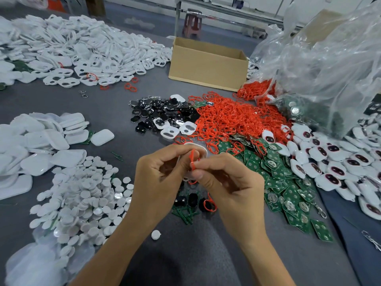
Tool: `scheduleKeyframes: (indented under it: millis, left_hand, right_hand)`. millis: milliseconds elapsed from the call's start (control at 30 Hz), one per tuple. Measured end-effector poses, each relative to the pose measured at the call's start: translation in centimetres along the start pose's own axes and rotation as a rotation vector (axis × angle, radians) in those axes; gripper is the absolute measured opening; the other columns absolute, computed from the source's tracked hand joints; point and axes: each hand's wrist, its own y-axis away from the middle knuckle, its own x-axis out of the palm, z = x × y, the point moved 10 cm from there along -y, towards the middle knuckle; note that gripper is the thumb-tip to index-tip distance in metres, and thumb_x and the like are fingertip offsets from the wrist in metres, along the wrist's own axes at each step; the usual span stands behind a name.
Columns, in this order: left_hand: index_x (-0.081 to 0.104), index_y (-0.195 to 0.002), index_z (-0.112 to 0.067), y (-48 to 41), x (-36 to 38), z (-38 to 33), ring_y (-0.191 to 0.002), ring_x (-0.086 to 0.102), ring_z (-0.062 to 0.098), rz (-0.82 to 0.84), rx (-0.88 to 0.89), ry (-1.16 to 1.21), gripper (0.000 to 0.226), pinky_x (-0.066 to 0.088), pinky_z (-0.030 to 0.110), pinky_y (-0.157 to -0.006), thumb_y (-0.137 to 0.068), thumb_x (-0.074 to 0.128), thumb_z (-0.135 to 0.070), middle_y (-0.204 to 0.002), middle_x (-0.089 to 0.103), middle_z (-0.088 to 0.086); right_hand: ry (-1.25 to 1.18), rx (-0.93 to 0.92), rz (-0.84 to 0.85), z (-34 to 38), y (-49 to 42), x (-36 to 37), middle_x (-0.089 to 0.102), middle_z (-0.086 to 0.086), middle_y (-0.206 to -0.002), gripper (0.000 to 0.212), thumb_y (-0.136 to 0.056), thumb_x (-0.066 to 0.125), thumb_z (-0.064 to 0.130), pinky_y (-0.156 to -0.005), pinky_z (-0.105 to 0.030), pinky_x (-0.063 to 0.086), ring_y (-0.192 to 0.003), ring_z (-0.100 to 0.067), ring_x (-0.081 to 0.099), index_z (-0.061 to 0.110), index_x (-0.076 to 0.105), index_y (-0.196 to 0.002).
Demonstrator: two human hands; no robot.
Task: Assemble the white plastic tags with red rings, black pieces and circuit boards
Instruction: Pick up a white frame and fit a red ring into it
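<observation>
The right hand (228, 186) pinches a red ring (192, 159) between thumb and forefinger, and the ring stands nearly upright against the left thumb. The left hand (162, 176) is curled around a white tag (201, 150), whose rim shows above the fingers and again just below them. Both hands hover over the grey table cloth (115, 104), above a small scatter of black pieces (192, 200), green boards and one loose ring.

Bare cloth lies toward the person, around a lone white disc (156, 234) (where the table's near edge runs cannot be told). A second open strip runs leftward across the table between the far heap of white frames (82, 44) and the nearer piles.

To the right there is little room. The green circuit boards (284, 182) fan out just beside the right wrist and overlap the heap of red rings (231, 120). Beyond them, assembled tags (340, 164) spread toward the right border. The black-piece pile (160, 114) touches the red heap's left edge.

To the left, a mound of white discs (82, 199) lies near the left forearm, with white covers (37, 145) stacked behind it. An open cardboard box (208, 62) stands at the far side, with clear plastic bags (329, 69) slumped against the red heap's far right.
</observation>
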Motion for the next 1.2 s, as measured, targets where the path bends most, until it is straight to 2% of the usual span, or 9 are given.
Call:
scheduleKeyframes:
  millis: [133, 267, 367, 567, 767, 900, 1000, 1100, 1200]
  left_hand:
    - [0.074, -0.095, -0.007, 0.1, 0.0, -0.5, -0.080, 0.069, 0.003, -0.001, 0.023, -0.002, 0.016, 0.052, 0.012, -0.071, -0.091, 0.059, -0.010, -0.087, 0.075, -0.004]
    - [0.073, -0.096, -0.010, 0.1, -0.2, -1.5, -0.081, 0.069, 0.004, -0.003, 0.073, -0.013, 0.017, 0.052, 0.012, -0.072, -0.091, 0.058, -0.016, -0.089, 0.074, -0.005]
    - [0.072, -0.097, -0.011, 0.1, -0.4, -2.1, -0.085, 0.069, 0.003, -0.009, 0.105, -0.011, 0.016, 0.051, 0.011, -0.074, -0.091, 0.058, -0.016, -0.092, 0.074, -0.005]
    - [0.072, -0.096, -0.017, 0.1, -1.0, -2.5, -0.086, 0.069, 0.007, -0.040, 0.139, -0.014, 0.009, 0.051, 0.014, -0.076, -0.093, 0.063, -0.020, -0.092, 0.073, -0.008]
    - [0.072, -0.094, -0.016, 0.0, -0.9, -2.4, -0.082, 0.069, 0.002, -0.037, 0.123, -0.024, 0.009, 0.050, 0.012, -0.074, -0.092, 0.064, -0.021, -0.089, 0.074, -0.014]
    - [0.076, -0.091, -0.020, -0.1, -0.2, -0.8, -0.079, 0.069, 0.003, 0.017, -0.003, 0.013, 0.012, 0.052, 0.013, -0.073, -0.086, 0.065, -0.022, -0.086, 0.076, -0.007]
    - [0.077, -0.089, -0.020, 0.0, 0.5, 0.7, -0.073, 0.066, 0.006, 0.056, -0.119, 0.071, 0.014, 0.054, 0.018, -0.071, -0.078, 0.072, -0.028, -0.079, 0.074, -0.004]
    - [0.076, -0.088, -0.013, 0.2, 0.6, 1.5, -0.071, 0.065, 0.012, 0.054, -0.161, 0.120, 0.020, 0.055, 0.023, -0.069, -0.074, 0.075, -0.028, -0.076, 0.072, 0.006]
    - [0.075, -0.087, -0.010, 0.3, 0.7, 1.5, -0.069, 0.063, 0.011, 0.060, -0.163, 0.138, 0.016, 0.054, 0.019, -0.067, -0.077, 0.076, -0.022, -0.075, 0.071, 0.009]
  right_hand:
    - [0.002, -0.010, -0.002, 0.2, 0.0, 0.0, 0.070, 0.004, -0.080, 0.016, -0.077, 0.072, 0.011, -0.069, -0.029, 0.051, -0.075, -0.022, 0.066, 0.025, 0.074, -0.084]
    - [-0.004, -0.051, 0.007, 0.9, 0.0, 0.1, 0.066, 0.012, -0.077, 0.011, -0.079, 0.069, 0.014, -0.067, -0.011, 0.044, -0.070, -0.001, 0.060, 0.023, 0.071, -0.084]
    - [-0.056, -0.077, 0.022, 1.6, -0.1, 0.3, 0.064, 0.020, -0.075, 0.007, -0.080, 0.066, 0.014, -0.062, -0.004, 0.041, -0.064, 0.006, 0.059, 0.021, 0.066, -0.082]
    - [-0.111, -0.062, -0.006, 1.6, -0.3, 0.1, 0.067, 0.013, -0.079, 0.007, -0.081, 0.065, 0.014, -0.070, -0.014, 0.046, -0.073, -0.002, 0.062, 0.018, 0.066, -0.086]
    - [-0.198, -0.015, -0.061, 1.0, -0.4, -0.3, 0.069, 0.007, -0.075, 0.009, -0.084, 0.067, 0.016, -0.066, -0.018, 0.049, -0.067, -0.007, 0.062, 0.025, 0.071, -0.084]
    - [-0.256, 0.105, -0.141, -0.7, -0.3, -1.1, 0.065, 0.002, -0.067, 0.012, -0.087, 0.061, 0.020, -0.060, -0.017, 0.048, -0.059, -0.007, 0.058, 0.010, 0.066, -0.082]
    - [-0.251, 0.141, -0.149, -1.3, -0.3, -1.1, 0.063, 0.005, -0.063, 0.015, -0.086, 0.060, 0.023, -0.056, -0.015, 0.046, -0.056, -0.005, 0.055, 0.010, 0.064, -0.079]
    - [-0.225, 0.144, -0.155, -1.5, -0.3, -1.0, 0.060, 0.009, -0.060, 0.013, -0.089, 0.058, 0.016, -0.054, -0.012, 0.043, -0.054, -0.001, 0.052, 0.012, 0.064, -0.078]
    - [-0.207, 0.144, -0.149, -1.7, -0.2, -1.0, 0.059, 0.011, -0.060, 0.014, -0.090, 0.057, 0.015, -0.054, -0.011, 0.041, -0.053, 0.000, 0.050, 0.012, 0.064, -0.078]
